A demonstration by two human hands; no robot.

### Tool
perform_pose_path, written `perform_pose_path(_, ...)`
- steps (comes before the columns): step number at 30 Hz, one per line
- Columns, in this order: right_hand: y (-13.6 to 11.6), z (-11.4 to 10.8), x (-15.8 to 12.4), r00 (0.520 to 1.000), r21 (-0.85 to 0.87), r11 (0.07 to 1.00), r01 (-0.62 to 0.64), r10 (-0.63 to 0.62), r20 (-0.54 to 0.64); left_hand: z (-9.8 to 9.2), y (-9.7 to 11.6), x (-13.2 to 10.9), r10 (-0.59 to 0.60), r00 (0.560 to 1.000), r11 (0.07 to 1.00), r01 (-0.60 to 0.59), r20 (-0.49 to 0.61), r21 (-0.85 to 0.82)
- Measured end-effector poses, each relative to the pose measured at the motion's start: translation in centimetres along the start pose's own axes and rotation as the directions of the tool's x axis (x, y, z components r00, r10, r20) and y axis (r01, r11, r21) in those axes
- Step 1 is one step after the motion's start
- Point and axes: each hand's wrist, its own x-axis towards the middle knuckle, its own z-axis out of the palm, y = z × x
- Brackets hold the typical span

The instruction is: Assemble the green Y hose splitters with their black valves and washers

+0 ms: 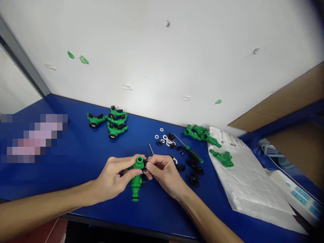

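My left hand (113,175) is closed around a green Y-shaped hose connector (136,182), thumb and fingers gripping its upper part. One branch of the connector points towards me, with a dark seal ring near its end. My right hand (164,172) pinches a small black valve knob (145,165) against the connector's right side; the fingertips cover much of it. Just below, a second black knob (143,180) sits on the same side. Right beside my right hand lie a green-and-black screwdriver (194,155) and black ring caps (194,181).
Several green connectors with black fittings (116,130) lie at the back left. Bare green connectors (224,158) rest at right, partly on a white plastic bag (248,182). White washers (165,137) and small black parts are scattered mid-table. A power strip (297,194) stands far right; a white wall (152,60) rises behind.
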Motion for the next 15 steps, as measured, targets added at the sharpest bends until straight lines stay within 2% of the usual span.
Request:
perform_pose_path(4, -0.33, 0.42, 0.07, 0.997, -0.082, 0.997, 0.015, -0.021, -0.072, -0.06, 0.38, 0.58, -0.17, 0.986, 0.983, 0.169, -0.004, -0.067)
perform_pose_path(7, -0.39, 0.51, 0.17, 0.995, -0.067, 0.998, 0.007, -0.014, -0.098, -0.07, 0.63, 0.97, -0.25, 0.967, 0.951, 0.255, 0.046, -0.174)
perform_pose_path(12, -0.11, 0.32, 0.29, 0.991, 0.016, 0.999, -0.028, 0.03, -0.127, 0.05, 0.38, 0.85, -0.444, 0.89, 0.832, 0.454, 0.108, -0.32)
perform_pose_path(15, -0.14, 0.41, 0.22, 0.992, 0.001, 1.0, -0.029, 0.029, -0.125, 0.07, 0.04, 0.61, -0.509, 0.855, 0.793, 0.511, 0.1, -0.332)
